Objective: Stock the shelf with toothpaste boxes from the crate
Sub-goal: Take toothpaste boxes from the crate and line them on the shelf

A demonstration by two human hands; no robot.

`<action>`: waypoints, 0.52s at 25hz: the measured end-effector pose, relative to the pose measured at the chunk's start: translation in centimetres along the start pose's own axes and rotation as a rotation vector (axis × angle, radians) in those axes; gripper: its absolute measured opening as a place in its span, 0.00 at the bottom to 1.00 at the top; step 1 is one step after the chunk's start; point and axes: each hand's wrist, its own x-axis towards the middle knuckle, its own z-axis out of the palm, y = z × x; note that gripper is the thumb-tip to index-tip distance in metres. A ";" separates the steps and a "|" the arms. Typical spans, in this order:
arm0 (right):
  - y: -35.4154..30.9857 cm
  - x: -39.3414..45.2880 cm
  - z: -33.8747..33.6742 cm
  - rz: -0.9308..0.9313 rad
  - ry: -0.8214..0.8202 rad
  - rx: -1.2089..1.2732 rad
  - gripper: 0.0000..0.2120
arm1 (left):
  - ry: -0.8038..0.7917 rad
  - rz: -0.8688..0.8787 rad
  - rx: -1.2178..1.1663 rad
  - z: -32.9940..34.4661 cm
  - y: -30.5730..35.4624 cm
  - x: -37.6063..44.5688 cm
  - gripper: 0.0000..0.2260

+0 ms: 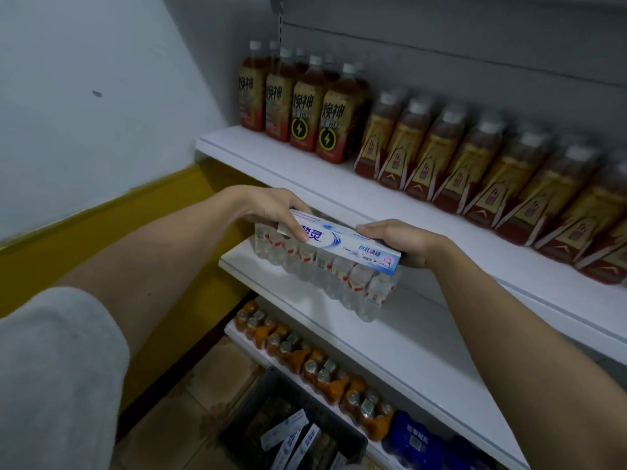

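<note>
Head view: left hand (pixel 271 208) and right hand (pixel 397 240) grip white-blue toothpaste box (pixel 342 242).

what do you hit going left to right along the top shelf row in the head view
Tall dark drink bottles with lightning-bolt labels → shrink-wrapped packs of red-and-gold bottles, running to the right edge. Just below the shelf's front lip, left hand → toothpaste box → right hand.
</note>
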 end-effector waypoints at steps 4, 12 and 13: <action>-6.4 -5.2 -2.6 -0.228 0.265 -0.203 0.25 | 0.026 0.072 0.042 -5.5 5.8 -2.0 0.20; -17.4 -14.8 -6.9 -0.648 0.660 -0.442 0.21 | 0.086 0.310 -0.091 -13.2 17.5 -6.5 0.18; -18.5 -15.7 -7.7 -0.687 0.690 -0.438 0.20 | 0.087 0.336 -0.073 -13.9 19.2 -7.0 0.17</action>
